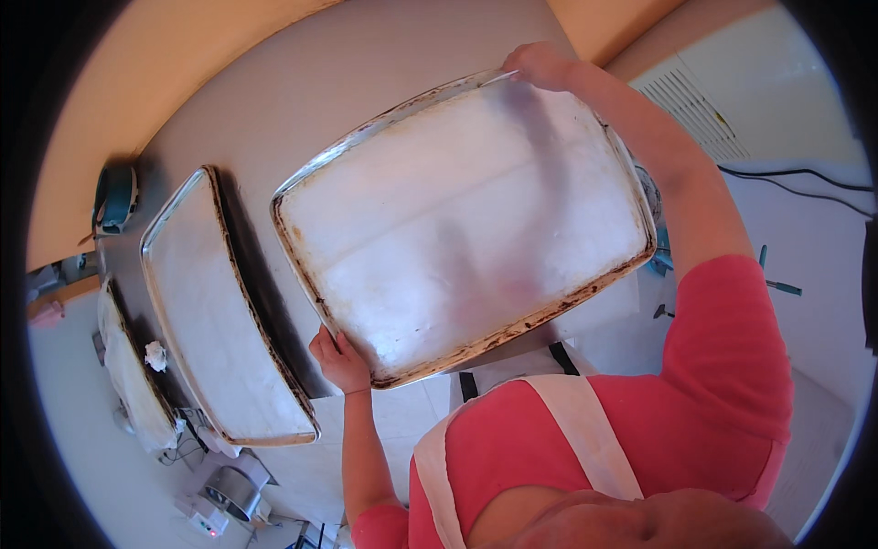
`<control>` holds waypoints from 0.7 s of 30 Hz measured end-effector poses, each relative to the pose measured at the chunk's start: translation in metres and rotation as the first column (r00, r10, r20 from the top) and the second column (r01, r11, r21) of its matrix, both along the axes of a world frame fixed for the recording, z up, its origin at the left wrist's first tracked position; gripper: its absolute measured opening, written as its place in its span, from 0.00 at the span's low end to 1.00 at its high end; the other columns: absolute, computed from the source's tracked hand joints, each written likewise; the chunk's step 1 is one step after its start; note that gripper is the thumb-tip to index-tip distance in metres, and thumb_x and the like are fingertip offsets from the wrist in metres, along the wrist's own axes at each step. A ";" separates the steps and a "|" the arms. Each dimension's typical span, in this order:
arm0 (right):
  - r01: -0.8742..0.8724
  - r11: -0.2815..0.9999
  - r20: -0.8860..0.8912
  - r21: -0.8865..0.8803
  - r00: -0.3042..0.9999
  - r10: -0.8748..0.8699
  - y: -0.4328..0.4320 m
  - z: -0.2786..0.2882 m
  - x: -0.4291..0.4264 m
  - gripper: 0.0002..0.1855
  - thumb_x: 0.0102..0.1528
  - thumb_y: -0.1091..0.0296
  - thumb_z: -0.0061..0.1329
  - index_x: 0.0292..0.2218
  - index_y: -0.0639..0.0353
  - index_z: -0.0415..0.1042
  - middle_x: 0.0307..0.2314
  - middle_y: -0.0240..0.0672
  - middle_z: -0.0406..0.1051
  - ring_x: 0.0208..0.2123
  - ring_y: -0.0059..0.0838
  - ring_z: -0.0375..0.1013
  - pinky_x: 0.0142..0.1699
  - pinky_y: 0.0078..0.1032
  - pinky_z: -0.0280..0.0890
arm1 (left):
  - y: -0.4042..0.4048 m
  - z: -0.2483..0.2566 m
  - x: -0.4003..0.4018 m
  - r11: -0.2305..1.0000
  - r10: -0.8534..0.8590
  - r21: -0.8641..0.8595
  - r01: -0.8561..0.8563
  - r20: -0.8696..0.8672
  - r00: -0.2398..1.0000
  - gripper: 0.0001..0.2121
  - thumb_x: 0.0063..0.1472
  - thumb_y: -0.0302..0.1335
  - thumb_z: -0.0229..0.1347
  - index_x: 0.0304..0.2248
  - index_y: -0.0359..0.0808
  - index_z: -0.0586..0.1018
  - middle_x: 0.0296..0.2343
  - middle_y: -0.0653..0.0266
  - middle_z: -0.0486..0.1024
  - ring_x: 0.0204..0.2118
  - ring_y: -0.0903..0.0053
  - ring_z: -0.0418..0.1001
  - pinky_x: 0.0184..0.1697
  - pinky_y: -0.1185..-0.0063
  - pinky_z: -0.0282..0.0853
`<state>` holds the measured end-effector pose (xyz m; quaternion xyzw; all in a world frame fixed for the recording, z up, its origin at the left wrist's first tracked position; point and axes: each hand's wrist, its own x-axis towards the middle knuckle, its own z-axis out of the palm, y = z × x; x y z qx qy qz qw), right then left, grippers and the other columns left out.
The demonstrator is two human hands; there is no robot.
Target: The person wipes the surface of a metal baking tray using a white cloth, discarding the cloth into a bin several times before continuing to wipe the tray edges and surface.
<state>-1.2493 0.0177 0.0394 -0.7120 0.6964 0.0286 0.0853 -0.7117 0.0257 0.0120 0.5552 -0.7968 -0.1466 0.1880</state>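
Observation:
A large metal baking tray (466, 226) with browned, stained rims is held tilted before me, over a metal worktop (274, 89). My left hand (341, 360) grips its near left corner, fingers on the rim. At the far right corner, my right hand (542, 66) grips the rim, where a thin white edge of something shows by the fingers. To the left, a second stained baking tray (219, 309) lies on the worktop. Further left is another tray, covered with a pale crumpled sheet (134, 370).
A crumpled white wad (156, 356) lies between the left trays. Near the wall stands a teal container (115, 199). Equipment with a metal bowl (233, 493) stands at lower left. Black cables (796, 175) and teal-handled tools (782, 287) are at the right.

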 end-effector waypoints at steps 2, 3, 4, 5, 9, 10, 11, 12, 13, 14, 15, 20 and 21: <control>0.084 0.996 -0.013 0.017 0.996 -0.084 0.012 0.000 -0.014 0.11 0.42 0.66 0.42 0.31 0.51 0.67 0.29 0.35 0.66 0.34 0.34 0.63 0.37 0.30 0.58 | -0.001 -0.004 0.001 1.000 0.003 -0.003 -0.003 -0.012 1.000 0.13 0.49 0.25 0.45 0.37 0.30 0.66 0.31 0.56 0.63 0.32 0.65 0.64 0.32 0.76 0.62; 0.113 0.993 -0.011 0.024 0.994 -0.113 0.016 0.003 -0.016 0.11 0.42 0.66 0.41 0.31 0.51 0.67 0.28 0.35 0.66 0.34 0.34 0.63 0.37 0.30 0.58 | -0.001 -0.005 0.001 1.000 0.006 -0.008 -0.006 -0.019 1.000 0.13 0.49 0.25 0.45 0.37 0.30 0.66 0.31 0.56 0.62 0.32 0.66 0.64 0.33 0.77 0.62; 0.143 0.989 -0.010 0.032 0.990 -0.143 0.022 0.007 -0.017 0.10 0.42 0.66 0.41 0.31 0.51 0.67 0.27 0.36 0.66 0.33 0.35 0.64 0.36 0.31 0.58 | -0.001 -0.002 0.000 1.000 0.006 -0.007 -0.006 -0.002 1.000 0.13 0.49 0.25 0.44 0.37 0.29 0.66 0.32 0.56 0.62 0.32 0.65 0.63 0.33 0.77 0.61; 0.174 0.984 -0.009 0.039 0.985 -0.174 0.029 0.009 -0.016 0.10 0.42 0.66 0.41 0.30 0.51 0.67 0.27 0.36 0.66 0.32 0.36 0.64 0.36 0.31 0.59 | -0.001 -0.002 0.000 1.000 0.000 -0.007 0.000 0.006 1.000 0.13 0.49 0.25 0.44 0.36 0.29 0.66 0.32 0.56 0.62 0.32 0.65 0.63 0.33 0.77 0.61; 0.182 0.983 -0.077 0.020 0.981 -0.180 0.067 0.008 -0.004 0.08 0.41 0.67 0.43 0.27 0.55 0.67 0.23 0.38 0.65 0.29 0.38 0.64 0.33 0.31 0.59 | -0.001 -0.003 0.002 1.000 -0.004 -0.004 0.004 0.009 1.000 0.14 0.50 0.26 0.44 0.37 0.29 0.66 0.32 0.56 0.62 0.32 0.65 0.63 0.33 0.77 0.62; 0.206 0.978 -0.068 0.026 0.977 -0.204 0.079 0.010 0.004 0.07 0.41 0.67 0.43 0.26 0.55 0.67 0.22 0.38 0.65 0.28 0.38 0.64 0.33 0.32 0.59 | -0.001 -0.003 0.003 1.000 0.004 -0.002 -0.004 0.003 1.000 0.14 0.50 0.26 0.43 0.37 0.29 0.66 0.32 0.56 0.61 0.32 0.65 0.63 0.32 0.77 0.62; 0.231 0.973 -0.058 0.032 0.972 -0.228 0.092 0.010 0.010 0.07 0.40 0.67 0.43 0.25 0.55 0.67 0.22 0.38 0.65 0.28 0.39 0.65 0.32 0.32 0.59 | -0.002 -0.002 0.003 1.000 -0.002 -0.004 0.002 -0.001 1.000 0.14 0.50 0.26 0.43 0.37 0.29 0.65 0.32 0.56 0.61 0.32 0.65 0.63 0.32 0.77 0.62; 0.222 0.974 -0.038 0.032 0.974 -0.221 0.110 0.011 0.011 0.06 0.41 0.66 0.43 0.24 0.54 0.66 0.21 0.38 0.65 0.27 0.39 0.65 0.31 0.32 0.59 | -0.002 -0.003 0.001 1.000 -0.015 -0.002 0.015 -0.012 1.000 0.14 0.50 0.26 0.43 0.37 0.29 0.65 0.32 0.57 0.61 0.32 0.65 0.63 0.32 0.77 0.62; 0.209 0.977 -0.013 0.031 0.978 -0.209 0.125 0.010 0.015 0.05 0.41 0.65 0.42 0.24 0.53 0.66 0.20 0.38 0.65 0.27 0.39 0.65 0.30 0.32 0.59 | -0.002 -0.003 0.001 1.000 -0.023 -0.002 0.023 -0.017 1.000 0.14 0.50 0.26 0.43 0.37 0.29 0.65 0.32 0.57 0.61 0.32 0.65 0.64 0.32 0.77 0.62; 0.243 0.969 0.002 0.047 0.970 -0.243 0.143 0.010 0.022 0.05 0.41 0.65 0.42 0.23 0.52 0.66 0.20 0.37 0.65 0.26 0.38 0.65 0.30 0.32 0.59 | -0.002 -0.003 -0.001 1.000 -0.029 -0.009 0.029 -0.016 0.999 0.14 0.50 0.26 0.43 0.37 0.29 0.65 0.32 0.57 0.61 0.32 0.66 0.64 0.32 0.77 0.62; 0.274 0.960 0.018 0.064 0.961 -0.275 0.159 0.013 0.032 0.05 0.41 0.65 0.42 0.23 0.52 0.66 0.20 0.37 0.65 0.26 0.38 0.65 0.29 0.31 0.59 | -0.002 -0.002 -0.001 0.999 -0.032 -0.016 0.031 -0.013 0.999 0.14 0.50 0.26 0.43 0.37 0.29 0.65 0.32 0.57 0.61 0.32 0.66 0.64 0.31 0.77 0.62; 0.300 0.944 0.069 0.138 0.948 -0.311 0.218 0.025 0.078 0.06 0.41 0.64 0.42 0.24 0.52 0.67 0.21 0.36 0.66 0.26 0.36 0.65 0.30 0.30 0.59 | -0.001 -0.005 0.002 0.997 -0.046 -0.065 0.046 -0.010 0.999 0.14 0.50 0.27 0.43 0.37 0.30 0.65 0.32 0.58 0.61 0.31 0.67 0.64 0.31 0.77 0.62; 0.291 0.948 0.095 0.133 0.948 -0.304 0.226 0.025 0.086 0.06 0.41 0.64 0.42 0.24 0.52 0.67 0.21 0.36 0.66 0.27 0.35 0.65 0.30 0.30 0.59 | -0.001 -0.005 0.001 0.998 -0.031 -0.053 0.031 -0.005 1.000 0.14 0.50 0.27 0.43 0.37 0.30 0.66 0.32 0.58 0.61 0.31 0.67 0.64 0.31 0.77 0.62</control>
